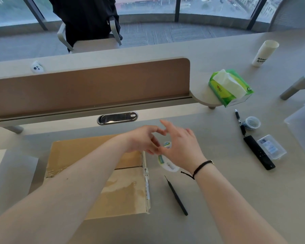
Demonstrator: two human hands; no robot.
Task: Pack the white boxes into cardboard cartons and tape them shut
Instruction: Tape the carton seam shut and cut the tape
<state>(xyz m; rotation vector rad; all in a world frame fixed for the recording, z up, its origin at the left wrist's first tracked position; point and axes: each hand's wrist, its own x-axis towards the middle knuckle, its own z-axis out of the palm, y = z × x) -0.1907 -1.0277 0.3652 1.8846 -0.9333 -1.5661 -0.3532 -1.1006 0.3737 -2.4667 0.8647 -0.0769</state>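
Lying under the left hand (143, 140), the cardboard carton (99, 175) sits taped.

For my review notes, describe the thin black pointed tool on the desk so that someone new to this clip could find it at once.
Start at the flat cardboard carton lying on the desk. Just off the carton's right edge, near the right forearm, lies the thin black pointed tool, with its needle-like tip pointing away from the person. Unlike the black pen and the wider black remote farther right, it tapers to a point and lies alone.

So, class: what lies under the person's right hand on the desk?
A round tape roll with a white-and-green label lies under the right hand, beside the cardboard carton. The hand covers most of it, so its full shape is hidden.
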